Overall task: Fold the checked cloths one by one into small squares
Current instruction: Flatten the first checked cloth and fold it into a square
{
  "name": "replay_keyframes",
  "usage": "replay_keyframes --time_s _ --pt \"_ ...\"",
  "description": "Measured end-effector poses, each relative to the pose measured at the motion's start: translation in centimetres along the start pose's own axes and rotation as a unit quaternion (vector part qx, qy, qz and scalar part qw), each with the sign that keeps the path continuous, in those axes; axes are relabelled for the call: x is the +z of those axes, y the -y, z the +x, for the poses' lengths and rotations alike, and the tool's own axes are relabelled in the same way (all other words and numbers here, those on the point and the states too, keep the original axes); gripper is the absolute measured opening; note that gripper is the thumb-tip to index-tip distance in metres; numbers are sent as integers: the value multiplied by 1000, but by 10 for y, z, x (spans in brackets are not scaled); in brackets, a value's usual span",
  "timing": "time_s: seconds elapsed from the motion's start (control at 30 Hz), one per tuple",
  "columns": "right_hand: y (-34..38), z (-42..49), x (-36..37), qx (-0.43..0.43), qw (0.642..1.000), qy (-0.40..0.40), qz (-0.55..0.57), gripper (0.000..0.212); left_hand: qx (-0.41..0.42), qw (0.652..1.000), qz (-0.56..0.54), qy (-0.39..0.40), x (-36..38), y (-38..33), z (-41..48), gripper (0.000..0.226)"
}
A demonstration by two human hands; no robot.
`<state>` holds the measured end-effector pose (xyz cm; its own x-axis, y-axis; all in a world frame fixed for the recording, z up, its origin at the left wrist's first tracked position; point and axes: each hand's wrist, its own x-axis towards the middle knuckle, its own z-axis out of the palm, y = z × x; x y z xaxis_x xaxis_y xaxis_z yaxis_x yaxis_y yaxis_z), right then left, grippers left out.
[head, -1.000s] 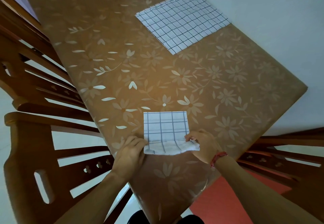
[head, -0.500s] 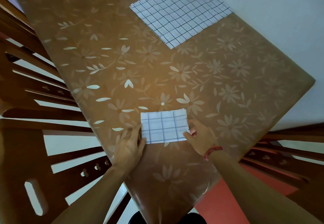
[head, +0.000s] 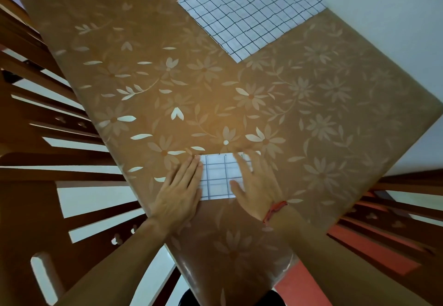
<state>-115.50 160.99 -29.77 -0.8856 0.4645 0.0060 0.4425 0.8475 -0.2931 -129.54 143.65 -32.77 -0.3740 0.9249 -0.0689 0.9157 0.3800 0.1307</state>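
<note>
The folded cloth (head: 219, 176) lies near the close edge of the table (head: 311, 114), a small white square with dark checks, flat and squared up between the two hands. The left hand (head: 181, 190) lies flat with straight fingers along the cloth's left edge, fingertips at its far corner, most likely pinning that side so the layers do not slide. The right hand (head: 256, 185), also flat with fingers spread, covers the right part of the cloth. It is a little blurred, so I cannot tell how firmly it presses, but the pose suits smoothing down the last crease. Neither hand grips anything. A red band (head: 274, 212) sits on the right wrist. Well apart, at the far side of the table by the wall (head: 383, 6), a second checked cloth (head: 251, 13) lies spread open, apparently waiting its turn. Wooden chairs (head: 28, 209) stand along the left side, and another chair (head: 407, 183) stands at the right.
</note>
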Motion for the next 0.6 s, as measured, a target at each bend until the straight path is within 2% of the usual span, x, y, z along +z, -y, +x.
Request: replay_keyframes --time_s 0.17,0.4,0.6 --pt "42 14 40 -119 989 84 -17 59 24 999 22 22 10 7 3 56" --pt "35 17 57 -132 981 120 -76 66 40 998 21 33 13 17 4 58" --pt "14 13 50 -89 983 141 -81 80 43 998 29 47 10 18 4 64"
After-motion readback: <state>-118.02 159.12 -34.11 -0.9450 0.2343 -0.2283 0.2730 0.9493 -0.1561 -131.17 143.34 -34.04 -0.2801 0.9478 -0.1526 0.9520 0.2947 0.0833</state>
